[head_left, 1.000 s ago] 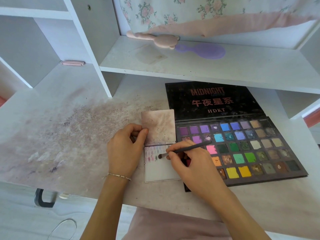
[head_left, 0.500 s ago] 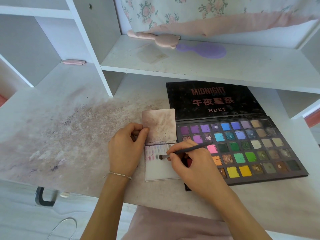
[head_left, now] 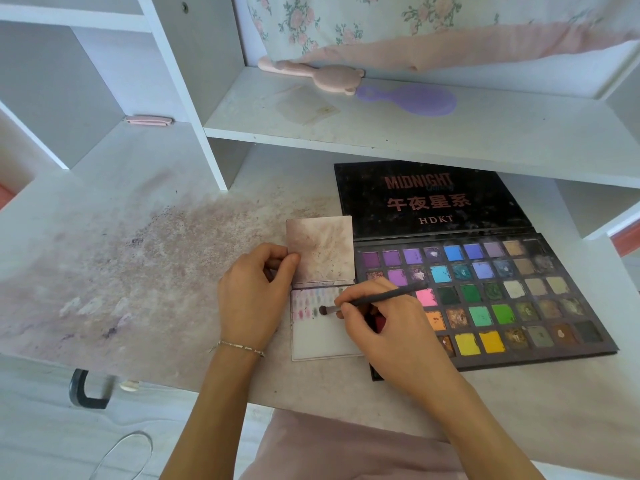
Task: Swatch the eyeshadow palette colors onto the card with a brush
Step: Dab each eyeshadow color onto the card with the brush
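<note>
— Where the right hand (head_left: 391, 327) curls its fingers, what sits in the grip?

— One brush (head_left: 372, 300), pinched near its ferrule between thumb and fingertips. Its dark handle slants up and right over the knuckles, and its tip touches the card (head_left: 322, 336) in the second row of swatches.

— And the other grip?

— The left hand (head_left: 254, 292) has thumb and fingers curled on the left edge of a stained square sheet (head_left: 320, 249), which lies just above the card and touches its top edge. One thin bracelet (head_left: 240, 347) circles that wrist.

— How many cards?

— One white card, just left of the right hand, between the two hands. Two rows of small smudges run along its top; the lower half is bare.

— Palettes?

— One eyeshadow palette (head_left: 502, 299), open, just right of the card, with its left columns partly hidden under the right hand. Five rows of pans show: purples and blues at the top, greens in the middle, yellows near the bottom. Its black lid (head_left: 429, 199) lies back flat under the shelf.

— The table (head_left: 138, 254)?

— Stained with pinkish powder across its left half; card and palette lie near its front edge. On the shelf (head_left: 381, 133) above: one pink brush (head_left: 311, 76) and one purple brush (head_left: 415, 98), touching.
</note>
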The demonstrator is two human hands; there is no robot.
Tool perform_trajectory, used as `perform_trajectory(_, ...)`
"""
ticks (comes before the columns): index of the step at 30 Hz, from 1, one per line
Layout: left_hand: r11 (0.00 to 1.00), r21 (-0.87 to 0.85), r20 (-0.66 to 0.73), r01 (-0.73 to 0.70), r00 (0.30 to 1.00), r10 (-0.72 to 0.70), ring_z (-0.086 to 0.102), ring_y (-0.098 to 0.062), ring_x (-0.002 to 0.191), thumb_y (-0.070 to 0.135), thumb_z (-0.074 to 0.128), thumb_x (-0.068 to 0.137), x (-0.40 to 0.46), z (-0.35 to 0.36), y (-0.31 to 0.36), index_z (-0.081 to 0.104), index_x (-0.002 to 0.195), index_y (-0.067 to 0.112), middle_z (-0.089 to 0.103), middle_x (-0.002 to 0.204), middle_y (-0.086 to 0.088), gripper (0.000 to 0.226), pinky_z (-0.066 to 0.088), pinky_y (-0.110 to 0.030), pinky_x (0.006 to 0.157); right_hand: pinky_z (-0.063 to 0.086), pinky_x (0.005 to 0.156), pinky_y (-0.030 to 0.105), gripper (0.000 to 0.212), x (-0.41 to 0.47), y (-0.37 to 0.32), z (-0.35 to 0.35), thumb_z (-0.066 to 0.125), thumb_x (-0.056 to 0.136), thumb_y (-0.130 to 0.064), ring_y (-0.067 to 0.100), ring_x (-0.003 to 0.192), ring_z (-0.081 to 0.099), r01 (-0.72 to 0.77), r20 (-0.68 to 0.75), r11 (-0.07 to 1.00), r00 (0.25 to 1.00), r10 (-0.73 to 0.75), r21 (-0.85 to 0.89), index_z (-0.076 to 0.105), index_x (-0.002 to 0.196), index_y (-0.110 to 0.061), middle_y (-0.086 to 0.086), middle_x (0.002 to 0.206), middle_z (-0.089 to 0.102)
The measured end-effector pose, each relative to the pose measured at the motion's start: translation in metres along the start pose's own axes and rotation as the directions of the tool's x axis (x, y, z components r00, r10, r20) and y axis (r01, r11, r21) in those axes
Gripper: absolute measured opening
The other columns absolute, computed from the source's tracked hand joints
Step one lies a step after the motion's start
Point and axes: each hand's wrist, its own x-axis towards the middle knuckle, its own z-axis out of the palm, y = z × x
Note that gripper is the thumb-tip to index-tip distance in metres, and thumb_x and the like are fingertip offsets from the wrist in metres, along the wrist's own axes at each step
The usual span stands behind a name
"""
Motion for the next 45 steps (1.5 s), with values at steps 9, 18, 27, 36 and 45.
perform_trajectory(9, 1.0, 0.001, 0.007, 0.004, 1.0, -0.004, 0.052, 0.001, 0.061, 0.029, 0.063, 0.081, 0.0, 0.0, 0.0, 0.057, 0.07, 0.034, 0.056, 0.062, 0.019, 0.014, 0.042, -0.02, 0.06, 0.046, 0.065, 0.007, 0.024, -0.005, -0.002, -0.007, 0.056, 0.085, -0.002, -0.003, 0.08, 0.063, 0.068, -0.145, 0.956, 0.989, -0.027, 0.284, 0.062, 0.087, -0.026, -0.008, 0.086, 0.066)
perform_trajectory(18, 1.0, 0.015, 0.012, 0.012, 1.0, -0.012, 0.051, 0.002, 0.061, 0.027, 0.063, 0.082, 0.0, 0.0, 0.001, 0.06, 0.073, 0.029, 0.055, 0.064, 0.02, 0.009, 0.036, -0.014, 0.058, 0.05, 0.069, 0.017, 0.027, -0.019, 0.014, -0.039, 0.052, 0.089, -0.005, 0.008, 0.081, 0.063, 0.081, -0.33, 0.969, 0.944, 0.001, 0.234, 0.064, 0.089, -0.029, -0.009, 0.09, 0.066)
perform_trajectory(27, 0.997, 0.07, -0.001, 0.039, 0.999, -0.039, 0.048, 0.003, 0.06, 0.027, 0.061, 0.083, 0.0, 0.002, 0.004, 0.059, 0.076, 0.027, 0.052, 0.063, 0.022, 0.007, 0.031, -0.016, 0.053, 0.048, 0.055, 0.008, 0.025, -0.026, 0.048, -0.079, 0.044, 0.093, -0.014, -0.01, 0.083, 0.06, -0.085, -0.498, 0.989, 0.857, 0.134, 0.121, 0.05, 0.082, -0.036, -0.015, 0.082, 0.061)
perform_trajectory(36, 0.998, 0.054, -0.028, 0.032, 0.999, -0.03, 0.049, -0.007, 0.061, 0.024, 0.061, 0.084, -0.004, 0.004, 0.006, 0.061, 0.078, 0.024, 0.054, 0.064, 0.012, 0.006, 0.036, -0.027, 0.064, 0.042, 0.052, 0.011, 0.028, -0.03, 0.069, -0.095, 0.044, 0.091, -0.013, -0.012, 0.072, 0.055, -0.161, -0.57, 0.985, 0.816, 0.099, -0.06, 0.045, 0.076, -0.037, -0.013, 0.071, 0.056)
perform_trajectory(45, 0.998, 0.023, -0.03, 0.05, 0.998, -0.049, 0.049, -0.003, 0.062, 0.022, 0.061, 0.084, -0.005, 0.004, 0.008, 0.059, 0.076, 0.026, 0.054, 0.065, 0.016, 0.009, 0.036, -0.028, 0.065, 0.038, 0.059, -0.002, 0.016, -0.028, 0.074, -0.091, 0.048, 0.088, -0.007, -0.02, 0.078, 0.051, -0.153, -0.524, 0.98, 0.849, 0.066, -0.125, 0.051, 0.082, -0.021, -0.019, 0.072, 0.052)
